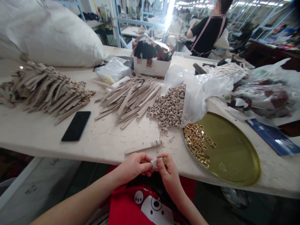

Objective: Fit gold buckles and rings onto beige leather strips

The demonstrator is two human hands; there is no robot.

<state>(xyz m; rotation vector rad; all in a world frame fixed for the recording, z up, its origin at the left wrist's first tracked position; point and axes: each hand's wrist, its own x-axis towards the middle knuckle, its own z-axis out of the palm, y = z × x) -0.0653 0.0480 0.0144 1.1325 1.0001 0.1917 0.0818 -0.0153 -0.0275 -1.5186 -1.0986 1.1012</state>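
Observation:
At the table's front edge, my left hand [137, 165] pinches one end of a short beige strap [154, 162]. My right hand [169, 172] is closed on the same strap, its thumb on top, beside a gold buckle [166, 162]. Fingers cover part of the strap. Just beyond my hands lies another beige strap [142, 147] with a gold buckle at its right end. Small beige loops [171, 106] are heaped farther back, spilling from a clear plastic bag [195, 93]. To the right, loose gold buckles [197, 140] rest in a round gold tray [236, 150].
Loose beige strips [133, 98] lie mid-table. Buckled straps [49, 89] are piled at left, near a black phone [76, 126]. Behind are a white sack [51, 34] and a filled white box [152, 67]. A person [208, 31] stands across the table.

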